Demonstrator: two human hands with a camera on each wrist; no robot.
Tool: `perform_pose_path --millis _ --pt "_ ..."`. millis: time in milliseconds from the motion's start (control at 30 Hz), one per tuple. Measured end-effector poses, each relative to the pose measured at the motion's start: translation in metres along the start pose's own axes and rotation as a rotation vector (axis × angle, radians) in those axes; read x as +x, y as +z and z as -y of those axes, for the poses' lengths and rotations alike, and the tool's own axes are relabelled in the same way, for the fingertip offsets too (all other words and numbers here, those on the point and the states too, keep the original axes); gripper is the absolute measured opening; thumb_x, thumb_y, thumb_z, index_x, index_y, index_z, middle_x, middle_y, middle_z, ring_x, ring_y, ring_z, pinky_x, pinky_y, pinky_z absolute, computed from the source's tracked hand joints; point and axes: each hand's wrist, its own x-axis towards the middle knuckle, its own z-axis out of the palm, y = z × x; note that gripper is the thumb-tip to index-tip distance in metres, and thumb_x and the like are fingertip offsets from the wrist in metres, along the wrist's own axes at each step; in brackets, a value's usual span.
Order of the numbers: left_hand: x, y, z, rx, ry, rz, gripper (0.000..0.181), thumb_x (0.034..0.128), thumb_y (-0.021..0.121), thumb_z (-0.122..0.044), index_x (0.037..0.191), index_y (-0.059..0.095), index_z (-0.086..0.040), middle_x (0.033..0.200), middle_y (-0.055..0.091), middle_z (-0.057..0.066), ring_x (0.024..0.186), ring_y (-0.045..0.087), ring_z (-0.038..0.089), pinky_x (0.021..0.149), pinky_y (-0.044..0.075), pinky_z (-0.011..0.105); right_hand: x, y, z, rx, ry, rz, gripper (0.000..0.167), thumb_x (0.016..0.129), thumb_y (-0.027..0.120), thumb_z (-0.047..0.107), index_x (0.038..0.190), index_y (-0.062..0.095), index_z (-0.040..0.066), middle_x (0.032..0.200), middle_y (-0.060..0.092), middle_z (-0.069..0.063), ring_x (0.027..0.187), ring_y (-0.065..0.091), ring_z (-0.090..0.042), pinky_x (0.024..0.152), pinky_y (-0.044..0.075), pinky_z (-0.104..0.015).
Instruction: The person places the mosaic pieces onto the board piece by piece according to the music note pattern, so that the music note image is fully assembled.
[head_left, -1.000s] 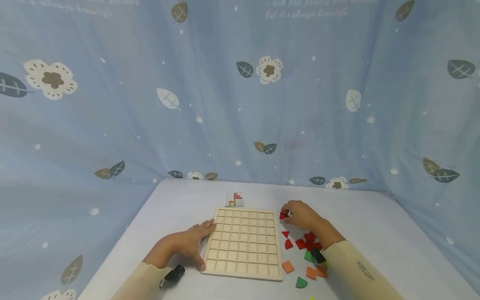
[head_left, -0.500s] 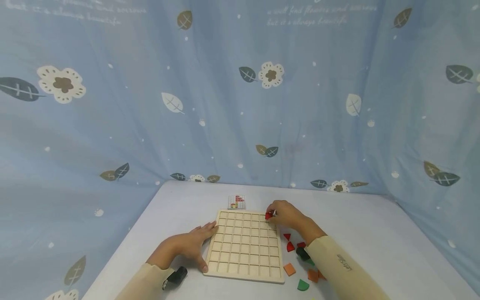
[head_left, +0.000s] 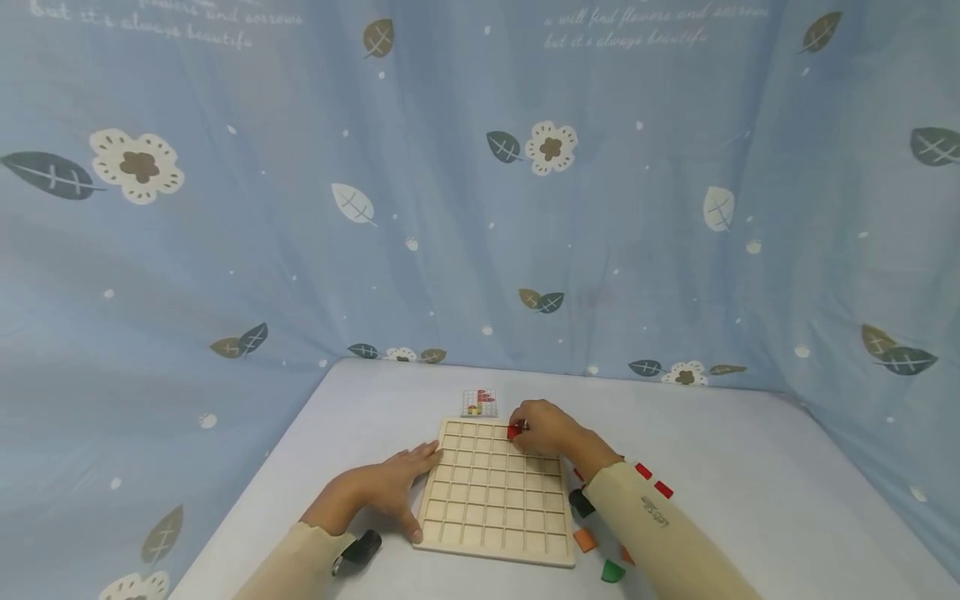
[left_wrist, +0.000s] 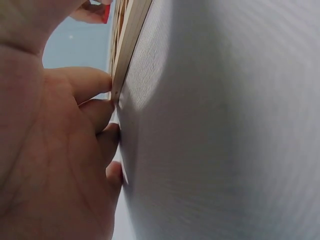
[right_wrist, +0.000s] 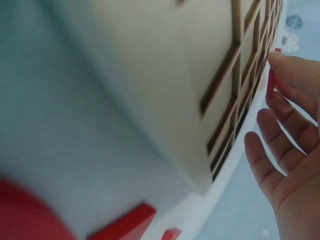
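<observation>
The wooden grid board [head_left: 491,492] lies flat on the white table. My left hand [head_left: 382,490] rests along its left side, thumb near the front corner and fingers spread at the edge; in the left wrist view the fingertips touch the wooden rim [left_wrist: 125,50]. Over the board's back row, my right hand [head_left: 551,432] pinches a red piece [head_left: 513,432] between thumb and index finger. From the right wrist, that red piece [right_wrist: 271,82] stands on edge close to the grid, the other fingers of the hand [right_wrist: 295,130] spread loosely.
A small picture card [head_left: 480,403] with a coloured pattern lies behind the board. Right of it are red pieces [head_left: 663,489], an orange square [head_left: 585,540] and a green quarter-round piece [head_left: 612,572], partly under the right forearm. A blue patterned curtain [head_left: 450,208] hangs behind the table.
My right hand has moved left from beside the board to over its back row, carrying the red piece. The left hand has stayed at the board's edge. The head view has shifted slightly.
</observation>
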Motion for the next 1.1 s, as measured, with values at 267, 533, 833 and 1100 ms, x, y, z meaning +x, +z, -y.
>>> perform_pose_path --millis 267,533,833,1100 --pt "0.001 0.001 0.000 -0.001 0.005 -0.001 0.132 0.0494 0.091 -0.052 0.155 0.024 -0.010 0.163 0.010 0.006 0.147 0.009 0.027 0.116 0.013 0.050 0.010 0.003 0.005 -0.004 0.002 0.010 0.021 0.085 0.075 0.019 0.105 0.073 0.013 0.093 0.060 0.005 0.086 0.056 -0.013 0.075 0.050 -0.034" --pt "0.000 0.001 -0.002 0.007 0.015 0.003 0.131 0.0502 0.091 -0.051 0.155 0.024 -0.010 0.162 0.011 0.006 0.147 0.010 0.027 0.117 0.013 0.049 0.015 0.006 0.008 -0.002 0.024 0.021 0.019 0.085 0.075 0.019 0.104 0.073 0.013 0.093 0.059 0.006 0.084 0.055 -0.013 0.073 0.049 -0.033" --pt "0.000 0.000 0.000 0.007 0.019 -0.002 0.132 0.0496 0.091 -0.052 0.155 0.024 -0.010 0.163 0.010 0.006 0.147 0.009 0.026 0.117 0.012 0.049 0.020 0.009 0.011 0.027 0.031 0.037 0.019 0.087 0.074 0.018 0.106 0.073 0.014 0.099 0.060 0.004 0.089 0.055 -0.014 0.076 0.049 -0.034" --pt "0.000 0.000 0.001 0.015 0.023 0.005 0.131 0.0502 0.090 -0.053 0.155 0.024 -0.009 0.162 0.011 0.008 0.147 0.009 0.028 0.116 0.013 0.050 0.020 0.014 0.008 0.094 0.030 -0.004 0.019 0.086 0.075 0.019 0.104 0.074 0.013 0.097 0.062 0.003 0.090 0.058 -0.017 0.078 0.050 -0.035"
